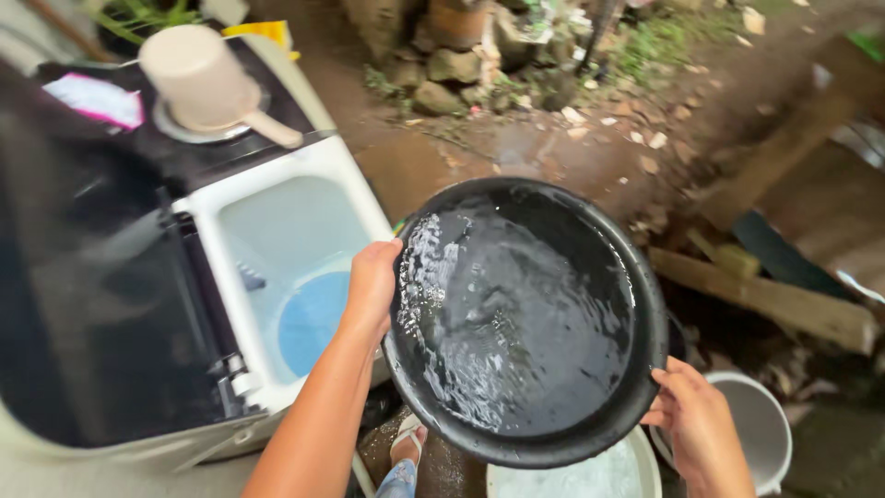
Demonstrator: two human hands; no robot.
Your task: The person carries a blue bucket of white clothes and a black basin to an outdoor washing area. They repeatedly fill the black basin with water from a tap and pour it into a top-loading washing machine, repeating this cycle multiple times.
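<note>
Both hands, left hand point(371, 288) and right hand point(693, 422), grip the rim of a black basin point(645, 304) of water at frame centre; right fingers hidden, white bucket point(770, 429) half covered

Your black basin point(525, 314) hides most of the white tub point(590, 475) under it and part of the white bucket point(770, 424); the frame's bottom edge cuts off both. Your right hand point(696, 424) shows only its back, fingers tucked out of sight under the rim
</note>
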